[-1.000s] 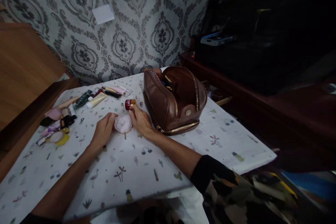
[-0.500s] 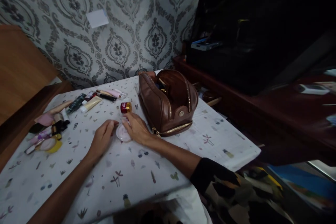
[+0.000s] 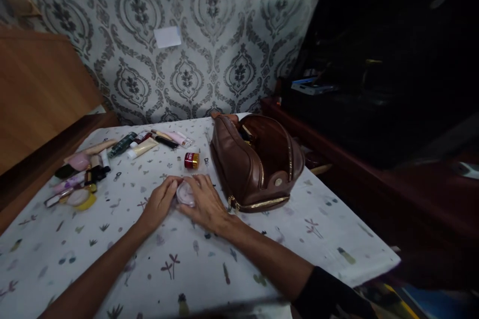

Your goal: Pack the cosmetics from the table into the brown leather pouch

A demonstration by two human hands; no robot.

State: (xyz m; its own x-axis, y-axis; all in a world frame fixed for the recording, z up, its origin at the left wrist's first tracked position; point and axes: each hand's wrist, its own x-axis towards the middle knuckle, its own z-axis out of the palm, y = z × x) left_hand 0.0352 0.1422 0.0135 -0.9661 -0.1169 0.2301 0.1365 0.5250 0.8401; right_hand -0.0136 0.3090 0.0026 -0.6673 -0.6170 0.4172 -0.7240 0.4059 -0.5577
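Between my two hands is a small round container (image 3: 185, 194) with a pale, clear-looking lid, low over the tablecloth. My right hand (image 3: 207, 205) curls around its right side, fingers over the far rim and thumb at the near side. On the left edge, my left hand (image 3: 161, 202) pinches it with thumb and fingers together. Just beyond them stands a small red jar with a gold band (image 3: 191, 160). A brown leather cosmetic bag (image 3: 239, 169) sits unzipped to the right, a few dark and gold items showing inside.
Several cosmetics lie along the table's left and back, among them a cream tube (image 3: 142, 148), a dark green bottle (image 3: 122, 144) and a yellow-based round container (image 3: 83, 199). The patterned tablecloth (image 3: 202, 279) ends at the right near dark red furniture (image 3: 374, 199).
The view has swung left, so the scene sits further right. My right hand has spread further around the round container, and both hands are now a little farther from the red jar.
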